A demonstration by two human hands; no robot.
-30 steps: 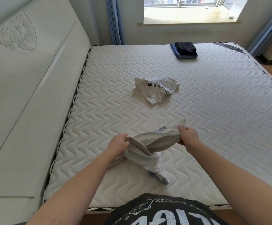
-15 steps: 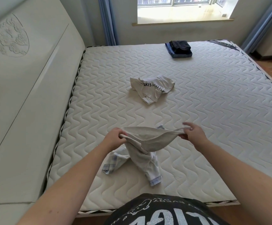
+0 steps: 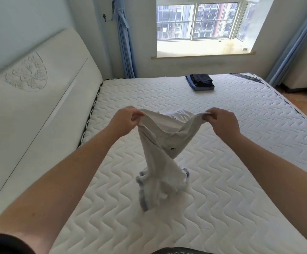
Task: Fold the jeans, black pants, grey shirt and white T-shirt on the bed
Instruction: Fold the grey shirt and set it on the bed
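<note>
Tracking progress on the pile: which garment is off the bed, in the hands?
The grey shirt, pinched by left hand and right hand; the black pants and jeans lie folded far off.

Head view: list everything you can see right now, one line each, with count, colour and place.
grey cotton shirt: 1, pale grey with blue-checked trim, held up over the near mattress, twisted, lower end bunched on it
white T-shirt: 1, white, mid-mattress, mostly hidden behind the held shirt
folded black pants: 1, black, on top of the jeans, far side of the bed
folded blue jeans: 1, blue, under the black pants
quilted white mattress: 1, white, fills the middle
cream headboard: 1, carved emblem, left
blue curtains: 2, either side of the window
window: 1, far wall
left hand: 1, pinches the shirt's upper left edge
right hand: 1, pinches the upper right edge
</note>
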